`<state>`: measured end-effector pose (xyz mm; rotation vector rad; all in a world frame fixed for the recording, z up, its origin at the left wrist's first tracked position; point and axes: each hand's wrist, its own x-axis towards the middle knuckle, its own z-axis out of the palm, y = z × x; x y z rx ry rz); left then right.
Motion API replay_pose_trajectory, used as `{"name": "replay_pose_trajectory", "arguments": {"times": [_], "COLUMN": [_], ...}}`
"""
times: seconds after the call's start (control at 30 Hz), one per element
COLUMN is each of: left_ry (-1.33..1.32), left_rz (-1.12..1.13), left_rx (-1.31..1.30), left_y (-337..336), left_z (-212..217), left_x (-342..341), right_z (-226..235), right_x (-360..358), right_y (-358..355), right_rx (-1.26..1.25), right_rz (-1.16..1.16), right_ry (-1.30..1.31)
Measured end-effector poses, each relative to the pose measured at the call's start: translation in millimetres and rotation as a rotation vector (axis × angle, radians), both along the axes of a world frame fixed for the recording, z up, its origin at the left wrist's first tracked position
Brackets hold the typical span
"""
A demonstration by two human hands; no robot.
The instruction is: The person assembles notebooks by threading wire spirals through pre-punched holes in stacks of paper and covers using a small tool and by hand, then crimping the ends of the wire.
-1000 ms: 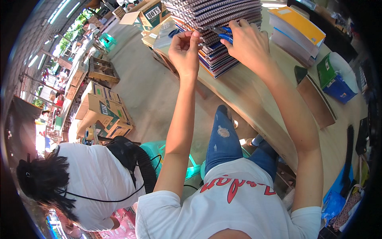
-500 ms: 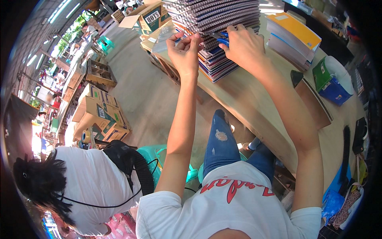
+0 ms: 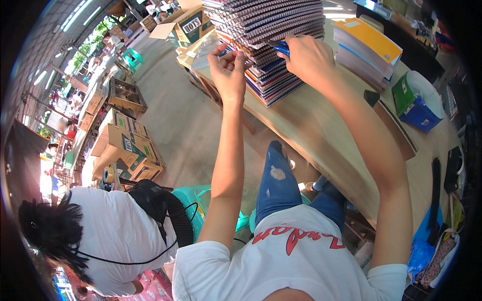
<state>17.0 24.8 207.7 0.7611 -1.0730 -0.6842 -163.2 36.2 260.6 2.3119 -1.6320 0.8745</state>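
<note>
A tall stack of spiral-bound notebooks (image 3: pixel 266 22) stands on the table, its wire coils facing me. My right hand (image 3: pixel 312 60) is wrapped round blue-handled pliers (image 3: pixel 281 48), whose dark jaws point left at the coils. Just left of them, my left hand (image 3: pixel 230 75) is raised in front of the stack's lower left part with its fingers curled in. Whatever may be between those fingers is too small to make out.
The wooden table (image 3: pixel 346 145) runs along my right. It bears a pile of yellow-covered notebooks (image 3: pixel 369 42) and a green and blue box (image 3: pixel 419 103). Cardboard cartons (image 3: pixel 128 145) stand on the floor to the left, near a seated person in a white shirt (image 3: pixel 120 236).
My left hand has drawn slightly down and left, away from the plier tips, so the gap between the two hands is wider. The pliers remain in my right hand.
</note>
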Motion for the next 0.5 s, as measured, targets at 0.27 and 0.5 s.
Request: {"name": "replay_pose_trajectory", "arguments": {"times": [0.27,0.5], "left_ry": [-0.209,-0.317], "left_rz": [-0.053,0.025], "left_rx": [-0.028,-0.027], "left_y": [-16,-15], "left_z": [5,12], "left_x": [15,17], "right_z": [8,8], "right_x": [16,23], "right_y": [0,-5], "right_rx": [-0.084,-0.081], "right_rz": [-0.078,-0.053], "right_ry": [0.135,0.154]}}
